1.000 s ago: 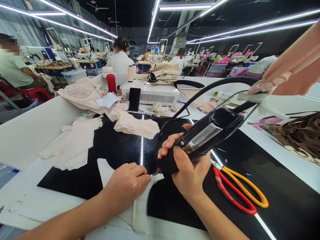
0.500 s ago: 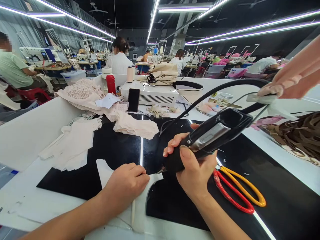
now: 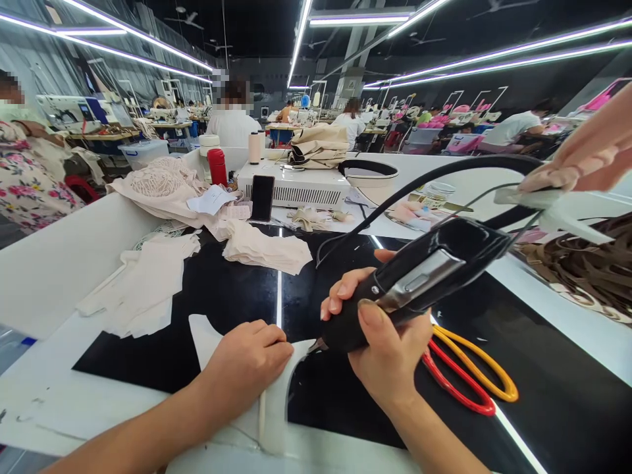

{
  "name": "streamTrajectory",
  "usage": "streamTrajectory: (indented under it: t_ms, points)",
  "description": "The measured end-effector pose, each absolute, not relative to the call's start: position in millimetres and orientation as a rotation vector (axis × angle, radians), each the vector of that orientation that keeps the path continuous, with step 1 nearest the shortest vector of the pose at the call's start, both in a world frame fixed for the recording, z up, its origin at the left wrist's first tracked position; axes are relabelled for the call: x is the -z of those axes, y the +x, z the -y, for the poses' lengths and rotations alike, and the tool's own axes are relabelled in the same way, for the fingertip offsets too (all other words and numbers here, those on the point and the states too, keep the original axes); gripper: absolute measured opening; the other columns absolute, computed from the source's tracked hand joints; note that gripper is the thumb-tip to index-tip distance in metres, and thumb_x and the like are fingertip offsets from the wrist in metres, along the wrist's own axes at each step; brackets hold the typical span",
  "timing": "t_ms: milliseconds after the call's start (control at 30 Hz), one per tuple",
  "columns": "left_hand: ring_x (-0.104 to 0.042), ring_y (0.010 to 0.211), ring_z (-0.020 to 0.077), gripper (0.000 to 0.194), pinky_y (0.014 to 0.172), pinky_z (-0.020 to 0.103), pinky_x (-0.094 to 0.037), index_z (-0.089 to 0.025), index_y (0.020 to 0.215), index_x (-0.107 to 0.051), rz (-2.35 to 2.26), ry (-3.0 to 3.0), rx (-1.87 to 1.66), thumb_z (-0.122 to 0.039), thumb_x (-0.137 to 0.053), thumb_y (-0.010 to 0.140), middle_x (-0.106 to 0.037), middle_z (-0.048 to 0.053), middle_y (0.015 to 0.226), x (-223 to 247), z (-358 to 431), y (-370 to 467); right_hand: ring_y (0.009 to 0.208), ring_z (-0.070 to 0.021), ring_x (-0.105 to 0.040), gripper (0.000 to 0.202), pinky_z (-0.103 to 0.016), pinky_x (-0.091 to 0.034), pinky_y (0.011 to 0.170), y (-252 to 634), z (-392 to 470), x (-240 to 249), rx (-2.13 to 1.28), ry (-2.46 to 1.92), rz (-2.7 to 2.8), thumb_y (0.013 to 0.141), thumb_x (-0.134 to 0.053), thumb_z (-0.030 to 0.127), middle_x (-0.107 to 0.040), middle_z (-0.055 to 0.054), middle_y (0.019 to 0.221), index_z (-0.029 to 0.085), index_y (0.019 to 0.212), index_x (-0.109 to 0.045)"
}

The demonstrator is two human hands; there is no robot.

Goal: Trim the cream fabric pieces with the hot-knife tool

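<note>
My right hand (image 3: 390, 336) is closed around a thick black corded hand tool (image 3: 409, 283) with a silver lever plate on its side. Its small metal tip (image 3: 317, 345) points down to the left, at the curved edge of a white fabric piece (image 3: 202, 336). My left hand (image 3: 251, 362) lies on that piece, fingers curled and pressed onto it just left of the tip. The palm side and whatever lies beneath are hidden. Scissors (image 3: 469, 368) with one red and one orange handle lie right of my right hand, their blades mostly hidden.
A black cable (image 3: 419, 178) arcs from the tool past a blurred pinkish shape with a white strip. Stacked pale fabric pieces (image 3: 266, 247), a phone (image 3: 262, 197), a red bottle (image 3: 217, 166) and a white vented box (image 3: 296, 187) stand behind. Brown straps (image 3: 587, 263) lie right.
The tool tip has shifted slightly down and left at the fabric's edge. My left hand stays nearly still. A person in flowered clothing has appeared at the far left.
</note>
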State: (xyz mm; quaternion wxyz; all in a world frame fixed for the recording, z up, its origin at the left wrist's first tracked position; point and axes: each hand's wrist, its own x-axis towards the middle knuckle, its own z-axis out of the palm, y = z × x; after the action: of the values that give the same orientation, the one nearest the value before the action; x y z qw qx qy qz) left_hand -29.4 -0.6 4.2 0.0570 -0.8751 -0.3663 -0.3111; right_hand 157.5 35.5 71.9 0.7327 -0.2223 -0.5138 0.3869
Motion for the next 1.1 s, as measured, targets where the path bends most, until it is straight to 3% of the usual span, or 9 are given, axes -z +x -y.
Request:
streamTrajectory:
  t_ms: [533,767,1100]
  points:
    - [-0.07,0.075,0.0187,0.021,0.068,0.031,-0.055,-0.018,0.098,-0.078,1.131,-2.682,0.923,-0.009,-0.063,0.11,-0.079,0.003,0.096,-2,0,-31,0.059,-0.0137,-0.068,0.045,-0.027,-0.062,0.053,156,-37,-68,-0.838,-0.479,1.118,0.092,-0.094,0.041,-0.073,0.006,0.083,0.033,0.129,-0.069]
    - [-0.07,0.075,0.0191,0.022,0.068,0.032,-0.057,-0.018,0.097,-0.078,1.114,-2.674,0.935,-0.01,-0.063,0.111,-0.078,0.003,0.096,-2,-2,-30,0.061,-0.0148,-0.069,0.035,-0.028,-0.062,0.052,165,-39,-67,-0.787,-0.494,1.129,0.092,-0.094,0.042,-0.073,0.006,0.084,0.031,0.116,-0.07]
    - [-0.069,0.076,0.018,0.024,0.067,0.032,-0.057,-0.018,0.097,-0.077,1.126,-2.694,0.936,-0.009,-0.06,0.111,-0.078,0.002,0.097,0,-1,-31,0.061,-0.0161,-0.068,0.036,-0.029,-0.061,0.051,162,-40,-67,-0.75,-0.522,1.149,0.093,-0.091,0.045,-0.073,0.005,0.084,0.032,0.118,-0.069]
